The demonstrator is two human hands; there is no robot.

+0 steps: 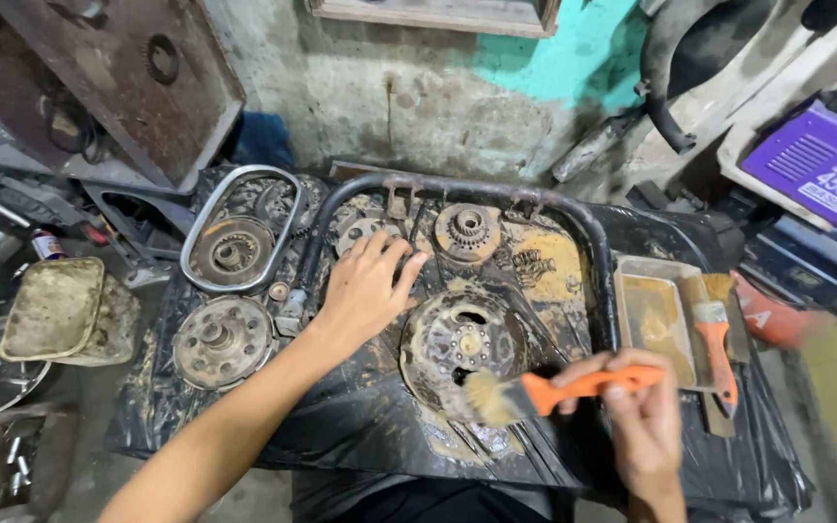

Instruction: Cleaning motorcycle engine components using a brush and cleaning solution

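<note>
Right hand [643, 412] is closed around the orange handle of a brush [535, 392], bristles pointing left and resting on the near edge of a rusty drum [462, 347] at centre of the work surface; grip is near the handle's end, which looks meant to keep fingers clear of the grime. Left hand [365, 286] is open, fingers spread, palm down on the parts just left of and beyond the drum, fingertips reaching a small disc [365, 230]; it reads as bracing or steadying, though whether it presses or merely rests can't be told. All parts lie on a black plastic sheet [360, 416], likely there to catch mud and fluid. A bent tube frame [496, 189] arcs around the far side of the drum. A sprocket [467, 228] sits just inside the frame, far of the drum. Left of the hand: a hub [222, 339] near, a ringed hub [234, 252] behind it. At right, a tray [656, 320] of brownish fluid with a second brush [717, 334] lying across it, within reach of the right hand. Far left, a dirty pan [55, 308]. Hard to make out: what's under the left palm, the drum's near rim behind the bristles, clutter at both edges. Forearms are cut off at the bottom.
</note>
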